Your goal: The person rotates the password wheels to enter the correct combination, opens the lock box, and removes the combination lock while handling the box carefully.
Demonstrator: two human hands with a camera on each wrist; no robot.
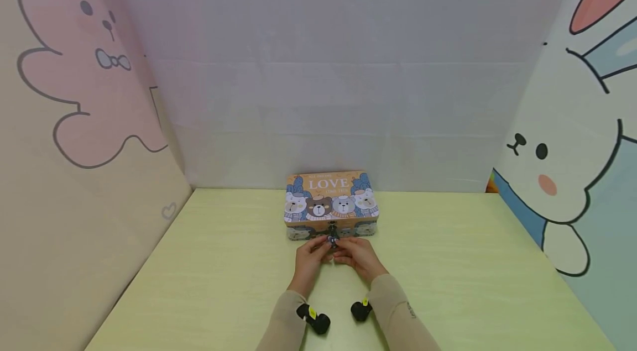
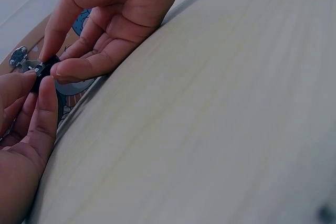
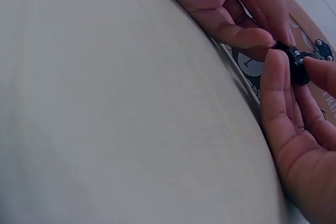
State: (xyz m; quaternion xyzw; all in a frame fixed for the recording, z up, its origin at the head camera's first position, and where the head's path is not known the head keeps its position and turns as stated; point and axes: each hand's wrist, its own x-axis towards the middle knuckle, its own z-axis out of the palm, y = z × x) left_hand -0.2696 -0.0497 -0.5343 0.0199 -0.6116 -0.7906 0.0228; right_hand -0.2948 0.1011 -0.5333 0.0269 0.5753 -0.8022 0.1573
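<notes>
A tin box [image 1: 330, 196] with cartoon bears and the word LOVE on its lid lies closed on the table. At the middle of its front is a metal latch [image 3: 323, 50]. A small black padlock [image 2: 48, 69] sits at this latch. My left hand [image 1: 309, 262] pinches the padlock from the left between thumb and fingers. From the other side, my right hand [image 1: 360, 256] pinches it too, the fingertips of both hands close together. The fingers hide part of the padlock, and its shackle is hard to make out.
The pale yellow-green table [image 1: 448, 262] spreads around the box. A white backdrop [image 1: 338, 74] rises just behind it. Side panels with a pink bear [image 1: 74, 91] and a white rabbit [image 1: 562, 146] flank the table. Black wrist cameras [image 1: 318, 323] sit at both sleeves.
</notes>
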